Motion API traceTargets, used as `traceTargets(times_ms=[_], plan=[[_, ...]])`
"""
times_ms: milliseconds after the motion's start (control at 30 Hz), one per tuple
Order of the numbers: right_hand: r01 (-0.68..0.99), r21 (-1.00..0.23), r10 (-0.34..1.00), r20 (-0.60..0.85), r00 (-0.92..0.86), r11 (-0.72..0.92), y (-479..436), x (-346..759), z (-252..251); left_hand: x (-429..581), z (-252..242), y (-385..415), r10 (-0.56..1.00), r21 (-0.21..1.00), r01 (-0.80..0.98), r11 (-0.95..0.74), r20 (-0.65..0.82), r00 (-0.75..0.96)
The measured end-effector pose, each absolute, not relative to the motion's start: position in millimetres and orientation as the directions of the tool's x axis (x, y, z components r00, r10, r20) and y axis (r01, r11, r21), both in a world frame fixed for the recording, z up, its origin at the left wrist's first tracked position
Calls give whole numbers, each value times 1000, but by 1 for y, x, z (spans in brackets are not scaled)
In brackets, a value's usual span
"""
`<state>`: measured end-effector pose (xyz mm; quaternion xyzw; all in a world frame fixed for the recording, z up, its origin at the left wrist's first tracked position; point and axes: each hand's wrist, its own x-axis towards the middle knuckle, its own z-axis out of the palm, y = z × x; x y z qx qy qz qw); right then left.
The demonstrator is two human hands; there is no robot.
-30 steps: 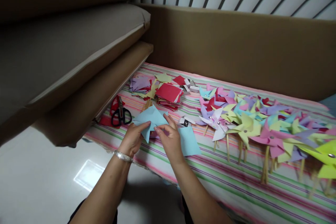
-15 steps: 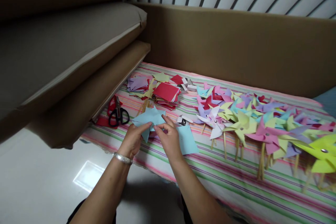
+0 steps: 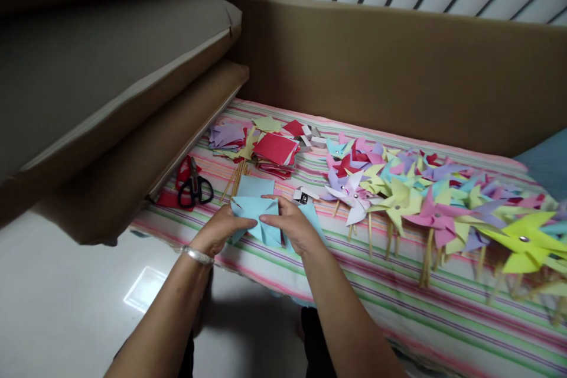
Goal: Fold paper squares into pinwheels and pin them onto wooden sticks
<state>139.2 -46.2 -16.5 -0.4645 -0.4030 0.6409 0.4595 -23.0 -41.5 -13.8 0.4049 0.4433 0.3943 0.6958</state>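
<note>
My left hand (image 3: 222,227) and my right hand (image 3: 293,221) grip a light blue paper square (image 3: 254,205) from its two sides, thumbs on its face and fingers behind. Slits run in from its corners, and it looks nearly flat. Behind it, another blue sheet (image 3: 259,185) shows its upper part. A further blue sheet (image 3: 313,218) lies on the cloth, partly covered by my right hand and wrist. Near the right fingertips stands a small open white box (image 3: 305,195) with shiny metal pieces in it. Thin wooden sticks (image 3: 240,177) lie just beyond the paper.
Finished paper pinwheels (image 3: 436,215) on sticks crowd the right of the striped cloth (image 3: 354,313). Stacked coloured paper (image 3: 277,150) lies at the back, and black-handled scissors (image 3: 195,189) at the left. Brown cushions (image 3: 146,130) overhang the left side; a padded brown panel (image 3: 376,71) stands behind.
The blue paper's points, bent inward before, now lie flatter and the sheet is squarer. Both hands have turned it and hold it by its sides. The view has shifted slightly.
</note>
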Motion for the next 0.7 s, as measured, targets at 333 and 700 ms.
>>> traceTargets(times_ms=[333,700], plan=[[-347,-928,974,-191,123,-138,-44,136,-25,-2,-20,-44,879,807,-361,467,-380,287],[-409,-912,959,-84,272,36,-52,119,-24,5,-16,-73,940,710,-616,340,-233,251]])
